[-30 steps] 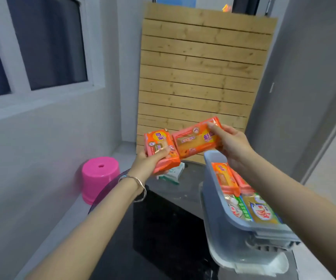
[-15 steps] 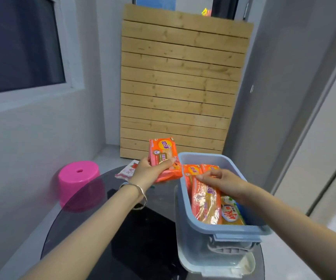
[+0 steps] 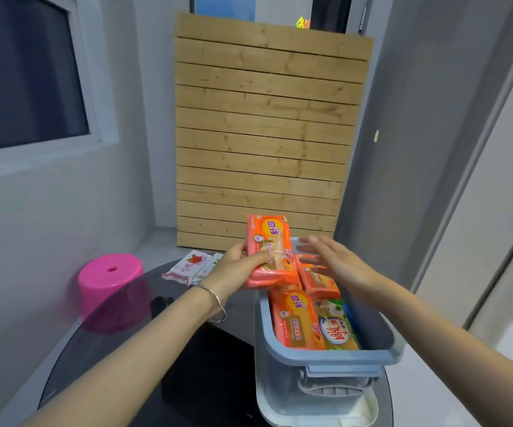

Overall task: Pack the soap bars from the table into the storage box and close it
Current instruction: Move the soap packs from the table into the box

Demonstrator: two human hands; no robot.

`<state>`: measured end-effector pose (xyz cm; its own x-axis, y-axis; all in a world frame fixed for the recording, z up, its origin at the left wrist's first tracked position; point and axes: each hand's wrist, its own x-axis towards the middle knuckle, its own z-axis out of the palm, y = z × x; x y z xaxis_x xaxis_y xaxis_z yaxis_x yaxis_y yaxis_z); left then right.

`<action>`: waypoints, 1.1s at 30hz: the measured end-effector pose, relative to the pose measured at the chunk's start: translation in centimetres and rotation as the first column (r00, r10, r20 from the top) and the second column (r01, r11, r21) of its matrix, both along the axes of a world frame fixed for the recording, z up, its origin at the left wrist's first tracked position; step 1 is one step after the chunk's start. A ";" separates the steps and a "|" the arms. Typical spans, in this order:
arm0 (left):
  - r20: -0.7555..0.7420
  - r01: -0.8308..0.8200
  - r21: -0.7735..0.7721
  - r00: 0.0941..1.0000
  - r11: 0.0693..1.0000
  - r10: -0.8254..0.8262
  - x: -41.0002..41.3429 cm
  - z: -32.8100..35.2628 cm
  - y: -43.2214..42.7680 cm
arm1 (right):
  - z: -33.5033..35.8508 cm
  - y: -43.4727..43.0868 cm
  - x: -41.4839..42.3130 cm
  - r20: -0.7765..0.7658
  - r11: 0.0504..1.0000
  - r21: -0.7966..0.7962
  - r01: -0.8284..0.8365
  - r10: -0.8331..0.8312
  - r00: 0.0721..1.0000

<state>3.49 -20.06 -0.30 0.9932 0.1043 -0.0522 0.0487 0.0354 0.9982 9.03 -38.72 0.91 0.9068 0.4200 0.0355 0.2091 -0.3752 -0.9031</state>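
Here, working down from the biggest thing, the round dark glass table (image 3: 119,340) carries the grey-blue plastic storage box (image 3: 326,360) at its right edge, open, its smooth rim toward me and a translucent body below. What looks like the lid (image 3: 320,417) lies under or just in front of it; I cannot tell which. Inside, glossy wrapped soap bars lie flat: an orange bar (image 3: 296,322) at the near left, a green-and-yellow bar (image 3: 340,326) beside it, another orange one (image 3: 318,280) further back.

My left hand (image 3: 233,266) is clamped on an orange soap pack (image 3: 269,251), thumb across its face, fingers behind. The pack looks like two bars in crinkly film, slick and firm. Its long axis runs up and away from me, tilted, with its lower end hanging just over the box's far left corner. My right hand (image 3: 332,263) hovers over the back of the box, empty, fingers spread flat, just right of the pack and not touching it.

So the pack lies nearest my left hand, and the box opening sits down and to the right of it. I judge the move needs the pack laid flat onto the bars below. White-wrapped soaps (image 3: 190,266) rest on the table's far edge, left of the box.
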 end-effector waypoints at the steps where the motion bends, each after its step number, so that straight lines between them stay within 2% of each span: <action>1: 0.005 0.041 0.014 0.999 0.999 -0.041 0.0 0.2 -0.6 | 0.4 -0.2 0.3 0.002 0.998 0.056 0.009 -0.009 1.000; 4: 0.002 0.129 0.059 0.992 0.990 -0.129 0.2 0.2 -2.3 | 1.3 -0.7 1.1 -0.062 0.980 0.199 -0.017 0.030 0.998; 7: -0.005 0.175 0.088 0.985 0.981 -0.175 0.5 0.1 -3.8 | 2.0 -1.6 1.5 -0.090 0.971 0.239 0.014 0.008 0.996; 12: 0.023 0.302 0.204 0.949 0.931 -0.314 1.1 -0.7 -5.1 | 1.7 -4.3 2.1 -0.162 0.981 0.192 -0.021 0.053 0.985; 15: 0.071 0.267 0.407 0.944 0.874 -0.322 1.2 -1.3 -4.9 | 1.3 -5.7 2.2 -0.137 0.992 0.126 -0.023 0.040 0.990; 17: 0.074 0.222 0.595 0.942 0.773 -0.327 1.4 -1.5 -4.5 | 1.0 -6.5 2.3 -0.113 0.999 0.051 -0.012 0.017 0.993; 18: 0.051 0.216 0.695 0.937 0.686 -0.347 1.5 -1.7 -4.3 | 0.8 -6.8 2.4 -0.104 1.000 0.014 -0.013 0.014 0.994; 20: -0.001 0.192 0.884 0.913 0.427 -0.408 1.6 -1.9 -4.2 | 0.5 -7.2 2.4 -0.086 0.997 -0.061 -0.044 0.039 0.996; 21: -0.014 0.162 0.939 0.900 0.304 -0.435 1.7 -2.0 -4.3 | 0.5 -7.2 2.2 -0.079 0.993 -0.096 -0.069 0.061 0.995; 22: -0.022 0.138 0.964 0.892 0.226 -0.452 1.8 -2.0 -4.4 | 0.5 -7.0 2.1 -0.075 0.987 -0.130 -0.092 0.083 0.994; 23: -0.031 0.132 0.972 0.891 0.192 -0.454 1.9 -2.0 -4.4 | 0.5 -6.8 2.1 -0.077 0.982 -0.152 -0.116 0.106 0.991; 26: -0.038 0.140 0.970 0.896 0.201 -0.441 2.1 -2.0 -4.4 | 0.0 -6.0 2.0 -0.064 0.963 -0.206 -0.176 0.166 0.984; 29: -0.014 0.119 0.970 0.898 0.211 -0.440 2.0 -2.1 -4.1 | -0.7 -5.6 1.9 0.064 0.911 -0.385 -0.147 0.186 0.980; 33: 0.019 0.105 0.946 0.927 0.308 -0.375 1.7 -2.1 -3.1 | -1.7 -5.5 1.8 0.146 0.832 -0.541 -0.126 0.240 0.960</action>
